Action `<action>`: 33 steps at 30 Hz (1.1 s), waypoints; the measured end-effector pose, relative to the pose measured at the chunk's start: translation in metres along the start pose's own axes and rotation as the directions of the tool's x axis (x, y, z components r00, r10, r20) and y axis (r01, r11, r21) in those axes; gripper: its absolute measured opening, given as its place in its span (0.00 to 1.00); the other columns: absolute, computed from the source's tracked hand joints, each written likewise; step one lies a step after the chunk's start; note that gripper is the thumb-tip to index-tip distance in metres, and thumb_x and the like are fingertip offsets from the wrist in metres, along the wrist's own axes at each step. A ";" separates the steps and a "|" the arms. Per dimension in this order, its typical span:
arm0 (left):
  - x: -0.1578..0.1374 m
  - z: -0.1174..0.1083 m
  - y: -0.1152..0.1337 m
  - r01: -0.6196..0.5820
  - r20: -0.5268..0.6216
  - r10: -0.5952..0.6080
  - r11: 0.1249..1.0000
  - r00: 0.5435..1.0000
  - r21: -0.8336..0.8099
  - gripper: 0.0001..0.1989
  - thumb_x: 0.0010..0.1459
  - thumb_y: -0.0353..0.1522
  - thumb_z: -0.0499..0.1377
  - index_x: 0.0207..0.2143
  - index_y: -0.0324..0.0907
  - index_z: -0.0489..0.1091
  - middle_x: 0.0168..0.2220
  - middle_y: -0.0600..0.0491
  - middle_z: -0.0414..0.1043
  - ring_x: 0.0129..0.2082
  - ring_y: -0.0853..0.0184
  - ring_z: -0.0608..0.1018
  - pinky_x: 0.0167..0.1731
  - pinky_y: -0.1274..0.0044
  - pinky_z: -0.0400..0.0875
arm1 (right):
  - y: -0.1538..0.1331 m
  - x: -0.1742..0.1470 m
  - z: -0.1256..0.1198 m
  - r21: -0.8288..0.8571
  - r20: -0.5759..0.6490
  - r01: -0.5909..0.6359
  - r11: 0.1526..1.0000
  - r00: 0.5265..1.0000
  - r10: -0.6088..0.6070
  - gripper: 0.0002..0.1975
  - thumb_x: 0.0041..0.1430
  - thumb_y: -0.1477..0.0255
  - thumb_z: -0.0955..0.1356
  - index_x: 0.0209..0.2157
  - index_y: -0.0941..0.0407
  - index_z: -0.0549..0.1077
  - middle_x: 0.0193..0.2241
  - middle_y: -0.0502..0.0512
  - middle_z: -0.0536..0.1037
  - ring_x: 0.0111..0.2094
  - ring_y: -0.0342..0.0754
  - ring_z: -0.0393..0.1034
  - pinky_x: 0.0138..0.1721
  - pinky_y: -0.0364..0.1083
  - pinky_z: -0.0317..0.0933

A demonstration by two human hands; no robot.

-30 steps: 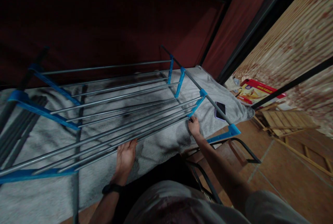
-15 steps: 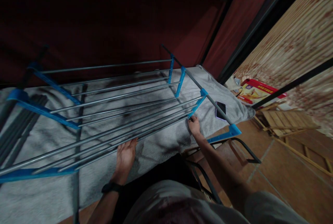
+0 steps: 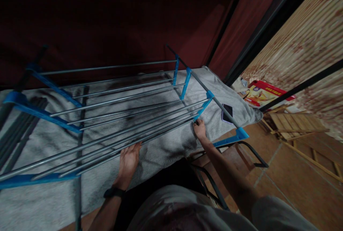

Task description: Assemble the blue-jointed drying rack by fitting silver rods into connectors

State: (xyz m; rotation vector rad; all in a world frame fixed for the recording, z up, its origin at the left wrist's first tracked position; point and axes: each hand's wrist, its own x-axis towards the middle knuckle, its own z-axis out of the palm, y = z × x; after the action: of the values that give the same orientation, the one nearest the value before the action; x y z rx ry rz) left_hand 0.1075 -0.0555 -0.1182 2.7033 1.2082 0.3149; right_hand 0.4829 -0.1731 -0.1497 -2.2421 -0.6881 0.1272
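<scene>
A rack of grey metal tubes point(image 3: 118, 99) with blue plastic brackets lies on a grey blanket point(image 3: 160, 173). My left hand point(image 3: 130, 159), a dark band on its wrist, is closed on the nearest metal tube point(image 3: 103, 161) around its middle. Its fingertips are partly hidden by the tube. My right hand point(image 3: 199, 129) is closed at the lower end of a blue bracket point(image 3: 204, 108), where the tubes meet it. What its fingertips press on is too small to see fully.
A phone point(image 3: 227, 113) lies on the blanket under the rack's right upright. Loose dark tubes point(image 3: 23, 127) lie at the left. A black-framed seat point(image 3: 252, 154), a folded wooden chair point(image 3: 297, 125) and a red-yellow box point(image 3: 268, 93) are at the right. A dark red wall point(image 3: 120, 27) stands behind.
The rack's left end has shifted very slightly left. Both hands stay in nearly the same places.
</scene>
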 end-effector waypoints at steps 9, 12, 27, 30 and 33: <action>0.001 0.003 -0.003 -0.032 -0.003 0.032 0.999 0.999 0.018 0.22 0.70 0.33 0.43 0.55 0.37 0.72 0.49 0.42 0.78 0.47 0.53 0.77 0.48 0.64 0.67 | -0.001 -0.003 0.000 -0.006 -0.005 0.012 1.000 1.000 -0.012 0.14 0.54 0.73 0.63 0.42 0.57 0.74 0.41 0.57 0.72 0.43 0.50 0.67 0.52 0.48 0.61; 0.002 0.004 -0.005 -0.039 0.004 0.039 0.999 0.999 0.012 0.21 0.70 0.34 0.44 0.56 0.38 0.71 0.48 0.43 0.78 0.47 0.54 0.78 0.48 0.64 0.68 | -0.001 -0.002 -0.001 -0.007 -0.009 0.013 1.000 1.000 -0.013 0.14 0.54 0.72 0.63 0.42 0.57 0.74 0.40 0.58 0.72 0.43 0.51 0.67 0.52 0.48 0.61; -0.002 -0.005 0.011 0.021 0.063 -0.015 0.995 0.998 -0.093 0.19 0.69 0.28 0.48 0.57 0.41 0.71 0.51 0.44 0.77 0.50 0.57 0.76 0.53 0.64 0.68 | 0.024 0.007 -0.001 -0.022 0.053 0.034 0.999 0.998 -0.033 0.22 0.48 0.61 0.62 0.41 0.58 0.74 0.41 0.62 0.69 0.41 0.55 0.65 0.53 0.55 0.59; -0.003 -0.006 0.012 0.015 0.072 -0.007 0.994 0.997 -0.106 0.19 0.68 0.27 0.49 0.56 0.40 0.71 0.50 0.43 0.77 0.50 0.57 0.77 0.52 0.65 0.69 | 0.024 0.008 -0.002 -0.031 0.046 0.022 0.999 0.999 -0.020 0.23 0.47 0.61 0.62 0.41 0.59 0.74 0.41 0.62 0.69 0.41 0.55 0.64 0.54 0.56 0.59; -0.003 -0.007 0.012 0.013 0.079 -0.004 0.994 0.997 -0.111 0.19 0.68 0.26 0.49 0.57 0.41 0.71 0.51 0.43 0.77 0.50 0.58 0.77 0.53 0.65 0.68 | 0.022 0.008 -0.003 -0.046 0.050 0.011 0.999 0.999 -0.009 0.24 0.47 0.61 0.62 0.41 0.59 0.74 0.41 0.63 0.68 0.41 0.55 0.64 0.54 0.57 0.59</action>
State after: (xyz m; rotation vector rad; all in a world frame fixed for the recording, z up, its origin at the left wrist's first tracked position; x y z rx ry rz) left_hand 0.1123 -0.0654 -0.1092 2.5894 1.1449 0.2643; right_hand 0.4999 -0.1837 -0.1619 -2.2865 -0.7357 0.1641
